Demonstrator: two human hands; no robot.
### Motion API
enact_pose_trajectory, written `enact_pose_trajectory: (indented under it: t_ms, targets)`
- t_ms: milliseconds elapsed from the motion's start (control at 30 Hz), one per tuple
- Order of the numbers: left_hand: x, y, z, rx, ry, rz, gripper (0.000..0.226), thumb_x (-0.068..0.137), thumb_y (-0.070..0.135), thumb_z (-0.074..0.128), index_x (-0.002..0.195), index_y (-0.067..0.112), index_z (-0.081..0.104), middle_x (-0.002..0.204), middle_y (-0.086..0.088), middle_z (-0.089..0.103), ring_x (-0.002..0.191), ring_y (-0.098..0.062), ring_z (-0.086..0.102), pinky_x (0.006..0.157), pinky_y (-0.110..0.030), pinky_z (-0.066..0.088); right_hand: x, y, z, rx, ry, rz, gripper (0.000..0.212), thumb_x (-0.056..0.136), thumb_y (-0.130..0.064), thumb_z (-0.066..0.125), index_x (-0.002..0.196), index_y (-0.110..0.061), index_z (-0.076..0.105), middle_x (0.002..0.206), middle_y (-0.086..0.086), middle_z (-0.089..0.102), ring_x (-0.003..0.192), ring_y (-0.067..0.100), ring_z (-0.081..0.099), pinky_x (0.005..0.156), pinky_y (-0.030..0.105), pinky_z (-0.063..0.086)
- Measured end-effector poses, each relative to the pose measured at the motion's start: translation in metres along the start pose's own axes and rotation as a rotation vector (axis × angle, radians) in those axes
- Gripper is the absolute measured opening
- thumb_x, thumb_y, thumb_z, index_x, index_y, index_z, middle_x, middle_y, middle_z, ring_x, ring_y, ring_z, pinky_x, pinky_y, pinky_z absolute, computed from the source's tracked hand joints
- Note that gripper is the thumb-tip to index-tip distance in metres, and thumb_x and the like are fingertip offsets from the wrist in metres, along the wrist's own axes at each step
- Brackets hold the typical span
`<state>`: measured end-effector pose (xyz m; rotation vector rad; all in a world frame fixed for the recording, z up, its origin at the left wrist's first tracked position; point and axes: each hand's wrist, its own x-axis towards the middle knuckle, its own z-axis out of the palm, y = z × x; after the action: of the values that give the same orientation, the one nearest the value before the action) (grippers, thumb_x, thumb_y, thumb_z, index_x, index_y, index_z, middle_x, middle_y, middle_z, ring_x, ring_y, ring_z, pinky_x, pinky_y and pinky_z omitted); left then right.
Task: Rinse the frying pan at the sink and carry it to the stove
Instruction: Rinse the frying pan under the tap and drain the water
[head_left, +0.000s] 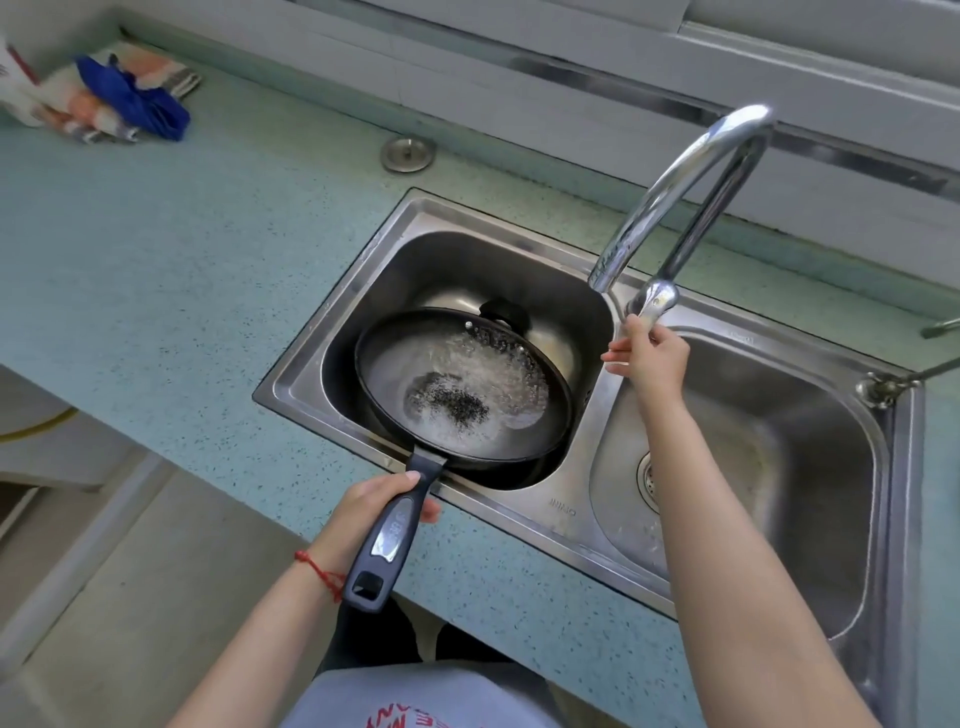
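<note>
Speckled teal counter (156, 249) w/ a double steel sink (582, 499) set in it, window ledge behind. Left hand (371, 506): fingers curled round the handle (397, 535) of the frying pan (462, 387), thumb laid along the top near the pan end, firm grasp. Pan sits just ahead of those fingers, over the left basin, tilted a bit, water pooled inside w/ bubbles and dark specks mid-pan. Handle runs back over the sink's front edge toward the person. Red string on the left wrist. Right hand (644, 356): fingers wrapped on the lever at the tap (670, 208) base, a couple of fingertips sticking out to the left; clasped on it, not loose. Tap spout arcs up and over, mouth aimed toward the left basin. Under the pan, a lid w/ black knob (506, 312) lies in the basin. Right basin shows its drain (649, 480). Back left on the counter: folded cloths (98, 98), blue one on top. Small round steel cap (408, 153) behind the sink.
</note>
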<state>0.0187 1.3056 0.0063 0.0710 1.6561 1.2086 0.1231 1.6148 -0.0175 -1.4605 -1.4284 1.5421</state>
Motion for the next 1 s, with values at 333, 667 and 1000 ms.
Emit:
enact_pose_trajectory:
  t_ms: [333, 667, 1000]
  targets:
    - [-0.003, 0.0, 0.0, -0.059, -0.015, 0.002, 0.027, 0.081, 0.032, 0.062, 0.076, 0.008, 0.07, 0.073, -0.011, 0.072, 0.086, -0.036, 0.057, 0.061, -0.027, 0.045, -0.036, 0.005, -0.001, 0.047, 0.052, 0.11, 0.031, 0.094, -0.029, 0.05, 0.072, -0.008, 0.055, 0.061, 0.009, 0.057, 0.038, 0.009, 0.058, 0.04, 0.017, 0.049]
    - [0.006, 0.004, -0.01, 0.047, -0.171, 0.021, 0.024, 0.089, 0.027, 0.053, 0.075, 0.008, 0.059, 0.073, -0.01, 0.067, 0.057, -0.015, 0.06, 0.055, -0.023, 0.047, -0.146, 0.024, 0.027, -0.042, -0.023, 0.207, 0.023, 0.095, -0.021, 0.049, 0.077, -0.009, 0.059, 0.063, 0.009, 0.062, 0.041, 0.009, 0.059, 0.046, 0.021, 0.051]
    - [0.022, 0.006, -0.021, 0.157, -0.343, -0.02, 0.032, 0.085, 0.035, 0.057, 0.093, 0.005, 0.066, 0.078, -0.005, 0.071, 0.071, -0.015, 0.066, 0.065, -0.023, 0.051, -0.251, 0.005, 0.087, -0.268, -0.136, 0.334, 0.031, 0.093, -0.032, 0.05, 0.077, -0.007, 0.06, 0.062, 0.003, 0.058, 0.053, 0.015, 0.057, 0.048, 0.024, 0.048]
